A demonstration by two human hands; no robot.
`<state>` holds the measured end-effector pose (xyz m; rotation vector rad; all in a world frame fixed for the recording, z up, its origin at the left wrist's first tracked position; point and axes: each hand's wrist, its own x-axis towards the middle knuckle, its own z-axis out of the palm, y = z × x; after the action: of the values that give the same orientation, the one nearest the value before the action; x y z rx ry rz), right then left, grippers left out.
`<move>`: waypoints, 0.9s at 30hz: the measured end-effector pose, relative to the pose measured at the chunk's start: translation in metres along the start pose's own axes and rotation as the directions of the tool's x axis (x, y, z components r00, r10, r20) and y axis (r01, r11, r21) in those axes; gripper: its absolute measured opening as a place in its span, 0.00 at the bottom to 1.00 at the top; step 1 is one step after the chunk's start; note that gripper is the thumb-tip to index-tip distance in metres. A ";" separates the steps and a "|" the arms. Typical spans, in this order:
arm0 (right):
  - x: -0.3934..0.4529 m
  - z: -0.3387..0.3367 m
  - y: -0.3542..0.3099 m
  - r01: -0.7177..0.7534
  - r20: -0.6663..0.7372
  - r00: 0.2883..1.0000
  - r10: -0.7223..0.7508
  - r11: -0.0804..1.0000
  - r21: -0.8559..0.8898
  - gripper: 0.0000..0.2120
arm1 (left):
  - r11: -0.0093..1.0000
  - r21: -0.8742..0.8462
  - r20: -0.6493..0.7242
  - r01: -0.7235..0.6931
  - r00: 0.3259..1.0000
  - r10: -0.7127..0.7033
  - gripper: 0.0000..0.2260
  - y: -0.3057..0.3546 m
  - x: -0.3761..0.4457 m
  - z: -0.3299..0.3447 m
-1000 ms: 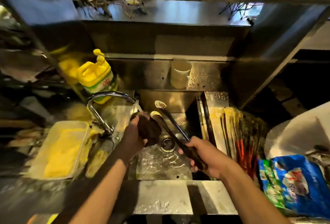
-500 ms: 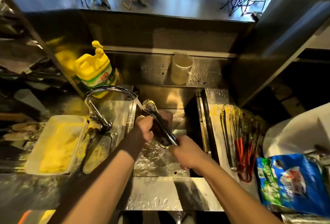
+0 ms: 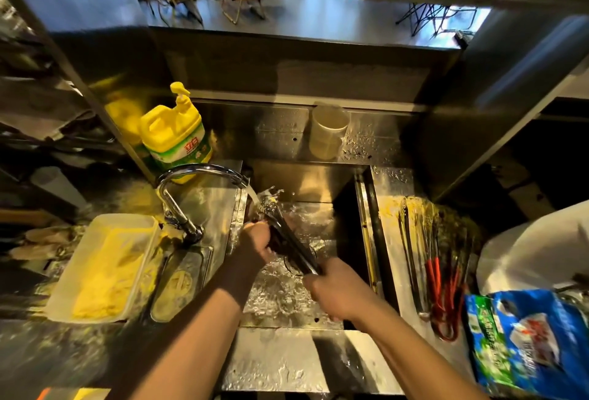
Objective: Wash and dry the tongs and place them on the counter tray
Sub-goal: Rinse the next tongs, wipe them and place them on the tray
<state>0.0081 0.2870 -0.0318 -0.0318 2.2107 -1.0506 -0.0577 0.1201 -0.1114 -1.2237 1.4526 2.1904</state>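
Note:
Dark metal tongs [image 3: 288,237] slant across the steel sink [image 3: 318,183], their tips up under the water running from the curved tap [image 3: 197,172]. My right hand [image 3: 334,293] grips the handle end at the lower right. My left hand [image 3: 258,242] holds a dark scrubbing pad [image 3: 279,240] against the middle of the tongs. Water splashes off the tips. To the right of the sink, the counter tray [image 3: 389,205] carries several other tongs and whisks with red handles [image 3: 441,275].
A yellow dish-soap jug [image 3: 175,132] stands behind the tap, a pale cup [image 3: 328,132] on the ledge behind the sink. Left of the sink lies a clear tub of yellow food [image 3: 102,269]. A blue bag [image 3: 529,342] sits at the lower right.
The tongs' tips have moved left and up under the running water. My left hand with the pad slid along the tongs, and my right hand came in closer over the sink.

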 end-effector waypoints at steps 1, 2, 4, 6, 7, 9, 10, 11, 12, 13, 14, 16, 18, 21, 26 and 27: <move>-0.001 0.000 0.000 0.002 -0.002 1.000 -0.002 1.000 -0.022 0.05 | 1.000 0.006 0.004 0.014 1.000 -0.014 0.11 0.000 0.000 -0.002; 0.000 -0.002 -0.001 0.003 -0.014 1.000 -0.004 0.999 -0.044 0.04 | 1.000 0.010 0.029 0.011 1.000 -0.011 0.11 -0.001 0.001 -0.001; 0.002 -0.004 -0.003 0.001 -0.050 0.999 -0.004 0.998 -0.067 0.03 | 0.998 -0.029 0.097 0.057 0.994 -0.054 0.13 -0.005 -0.003 0.003; 0.002 -0.002 -0.005 0.019 -0.044 0.999 -0.022 0.997 -0.080 0.01 | 0.998 -0.056 0.073 0.037 0.997 -0.033 0.15 -0.001 -0.004 0.003; 0.001 -0.001 -0.005 0.027 -0.024 0.999 -0.029 0.996 -0.084 0.01 | 0.999 -0.032 0.024 0.007 1.000 -0.006 0.13 0.005 -0.003 0.000; 0.000 -0.002 -0.003 0.023 -0.012 1.000 -0.024 0.998 -0.060 0.04 | 0.997 -0.080 -0.013 -0.019 1.000 0.018 0.08 0.012 0.002 -0.005; 0.001 -0.004 -0.004 0.010 -0.030 0.999 -0.011 0.999 -0.042 0.06 | 0.995 -0.100 0.035 0.001 0.999 0.002 0.10 0.013 -0.001 -0.004; 0.003 -0.005 -0.005 -0.002 -0.051 0.999 0.000 1.000 -0.028 0.06 | 0.998 -0.062 0.071 0.017 0.997 -0.013 0.14 0.010 -0.005 -0.001; 0.004 -0.005 -0.007 -0.005 -0.063 0.998 0.004 1.000 -0.022 0.05 | 1.000 -0.012 0.105 0.028 0.994 -0.026 0.18 0.007 -0.008 0.002; 0.004 -0.004 -0.009 -0.005 -0.057 0.998 0.004 1.000 -0.018 0.05 | 1.000 0.022 0.117 0.015 0.993 -0.018 0.20 0.005 -0.009 0.004; 0.003 -0.003 -0.008 -0.009 -0.040 0.999 0.009 1.000 -0.008 0.04 | 0.999 0.049 0.068 -0.017 0.998 0.013 0.20 0.006 -0.006 0.005; 0.001 -0.004 -0.006 -0.026 -0.016 1.000 0.026 0.999 0.020 0.03 | 0.998 0.055 -0.005 -0.041 0.999 0.041 0.18 0.009 0.005 0.002; 0.003 -0.007 -0.005 -0.036 -0.053 0.998 0.039 0.998 0.047 0.03 | 1.000 -0.002 0.084 0.001 0.996 -0.001 0.10 0.007 0.004 0.004; 0.002 -0.003 -0.007 -0.023 -0.075 0.997 0.027 0.999 0.049 0.02 | 1.000 0.010 0.170 -0.004 0.985 0.002 0.06 0.007 -0.003 0.004; -0.002 -0.007 -0.005 -0.027 -0.046 0.998 0.031 0.997 0.075 0.08 | 0.999 -0.033 0.132 0.012 0.991 -0.007 0.08 0.011 0.001 -0.001; -0.001 -0.007 -0.008 -0.026 -0.052 0.998 0.030 0.997 0.071 0.07 | 1.000 0.020 0.124 0.001 0.992 -0.003 0.07 0.008 -0.003 0.001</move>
<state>0.0030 0.2869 -0.0227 0.0585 2.2130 -1.1252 -0.0612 0.1175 -0.1035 -1.0616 1.4194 2.2027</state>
